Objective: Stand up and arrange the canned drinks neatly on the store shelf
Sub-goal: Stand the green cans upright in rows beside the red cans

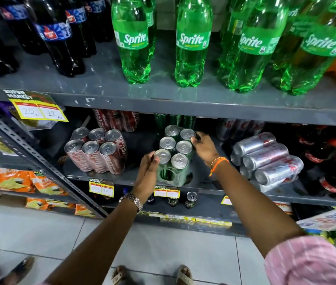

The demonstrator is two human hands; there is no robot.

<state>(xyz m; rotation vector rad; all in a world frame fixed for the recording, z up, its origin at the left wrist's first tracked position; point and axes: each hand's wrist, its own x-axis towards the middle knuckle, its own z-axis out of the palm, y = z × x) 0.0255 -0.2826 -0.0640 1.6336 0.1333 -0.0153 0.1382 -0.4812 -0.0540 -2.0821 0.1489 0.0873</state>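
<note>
A grey metal store shelf [183, 103] fills the view. On its upper board stand tall green bottles [131, 42] labelled "Sprite", with dark cola bottles [58, 38] wearing blue labels to their left. On the middle board, at the right, a shrink-wrapped pack of silver cans [265, 159] lies on its side, beside small Coca-Cola bottles [327, 161] with red labels. At the left stands an upright wrapped six-pack of red Coca-Cola cans [97, 153]; more red cans behind it read "Coca-Cola zero sugar". In the middle stands the wrapped six-pack of green cans [173, 159], upright near the front edge, its brand unreadable. The left hand [148, 173], fingers spread, lies against the pack's front left can; the right hand [203, 149] reaches over with fingertips touching the rear right can top. A yellow tag [37, 110] headed "SUPER MARKET" shows handwritten "20" and "18". Smaller yellow price tags [101, 188] below are too blurred to read
</note>
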